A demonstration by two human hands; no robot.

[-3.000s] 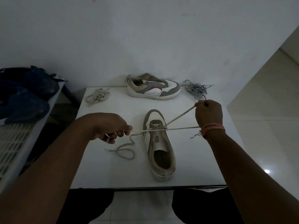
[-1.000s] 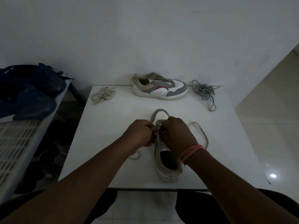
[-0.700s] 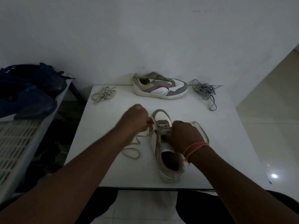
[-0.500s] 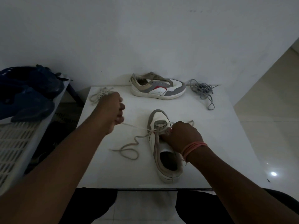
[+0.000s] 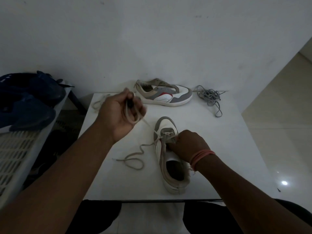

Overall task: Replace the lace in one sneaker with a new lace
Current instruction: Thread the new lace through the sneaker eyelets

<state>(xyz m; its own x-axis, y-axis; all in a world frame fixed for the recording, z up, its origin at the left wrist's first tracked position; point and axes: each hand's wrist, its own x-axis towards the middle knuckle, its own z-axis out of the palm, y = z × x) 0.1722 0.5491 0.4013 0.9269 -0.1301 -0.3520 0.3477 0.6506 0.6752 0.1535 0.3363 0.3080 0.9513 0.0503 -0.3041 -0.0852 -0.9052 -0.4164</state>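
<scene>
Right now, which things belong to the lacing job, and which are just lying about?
In use:
near sneaker
beige lace
left hand pulling the lace
right hand at the eyelets

Lying about:
far sneaker
grey lace
bundled lace
blue bag

Sneaker (image 5: pixel 170 159), frame centre: smooth white panels, matt grey suede-like trim. Lace (image 5: pixel 135 159): flat woven cloth, beige. Table (image 5: pixel 219 149): smooth white, faint sheen. Floor (image 5: pixel 283 132), right: glossy tile. Crate (image 5: pixel 15 152), left: slotted plastic.
</scene>
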